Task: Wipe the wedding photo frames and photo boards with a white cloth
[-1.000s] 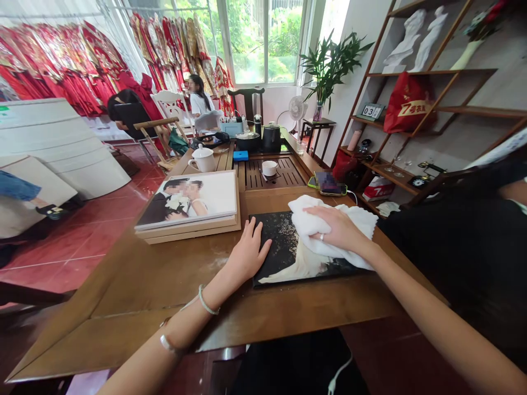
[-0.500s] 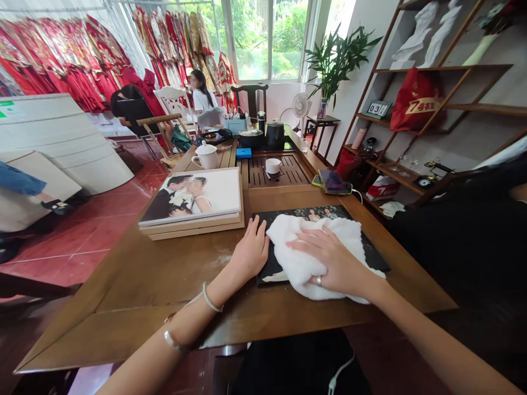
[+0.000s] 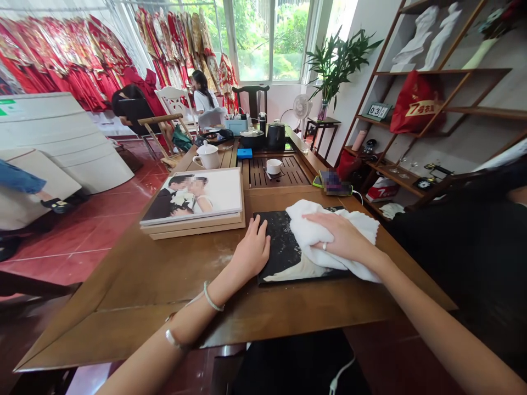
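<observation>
A dark photo panel [image 3: 276, 252] lies flat on the wooden table, a pale dress shape printed along its near edge. My left hand [image 3: 253, 248] rests on its left edge, fingers stretched out and holding nothing. Over the panel's right half is a bunched white towel [image 3: 307, 230], which hides much of the picture. My right hand [image 3: 341, 236], with a ring on it, grips the towel from above and presses it on the panel. Left of the panel sits a stack of photo frames [image 3: 193, 200], the top one showing a couple.
Beyond the panel are a slatted tea tray [image 3: 257, 173] with a white cup [image 3: 273, 166], a lidded mug [image 3: 207, 156] and a phone [image 3: 334, 184] on a cable. A person in black [image 3: 461, 247] is close on the right. Another person [image 3: 202, 96] sits farther back.
My right hand has slid the towel away from me and slightly right, uncovering the pale dress shape and more of the dark left side. My left hand has stayed in place.
</observation>
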A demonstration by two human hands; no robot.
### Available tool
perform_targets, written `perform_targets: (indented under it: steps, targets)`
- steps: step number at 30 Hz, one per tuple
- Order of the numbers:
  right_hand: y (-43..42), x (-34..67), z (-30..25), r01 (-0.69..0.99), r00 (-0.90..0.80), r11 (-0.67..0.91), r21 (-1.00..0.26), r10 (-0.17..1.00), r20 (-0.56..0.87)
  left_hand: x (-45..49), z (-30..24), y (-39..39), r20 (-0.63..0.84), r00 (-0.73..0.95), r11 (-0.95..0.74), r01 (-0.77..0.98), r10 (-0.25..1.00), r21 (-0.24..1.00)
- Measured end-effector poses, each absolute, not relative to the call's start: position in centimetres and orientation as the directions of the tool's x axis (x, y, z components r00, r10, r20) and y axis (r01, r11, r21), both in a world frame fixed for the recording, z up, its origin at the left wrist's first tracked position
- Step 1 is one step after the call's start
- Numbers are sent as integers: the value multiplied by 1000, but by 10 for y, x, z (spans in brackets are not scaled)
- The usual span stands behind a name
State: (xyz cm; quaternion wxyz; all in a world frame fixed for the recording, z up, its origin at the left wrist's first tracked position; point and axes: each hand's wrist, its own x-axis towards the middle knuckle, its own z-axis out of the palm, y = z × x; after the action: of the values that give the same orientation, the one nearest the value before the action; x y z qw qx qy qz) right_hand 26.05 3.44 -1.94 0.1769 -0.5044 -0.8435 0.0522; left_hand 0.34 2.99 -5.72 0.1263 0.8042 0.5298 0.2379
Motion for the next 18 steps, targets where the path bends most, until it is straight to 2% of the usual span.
perform_targets:
  steps: [4,8,18]
  targets:
    - [63,241,-19,859,-391,448,-248,887,247,3,-56,33,262,287,-385,766,921,514]
    - [69,222,-20,841,-424,480,-250,872,246,2,-54,37,310,227,-368,753,923,545]
    - [-16,217,-15,735,-574,607,-302,794,200,3,-61,37,325,242,-391,737,914,551]
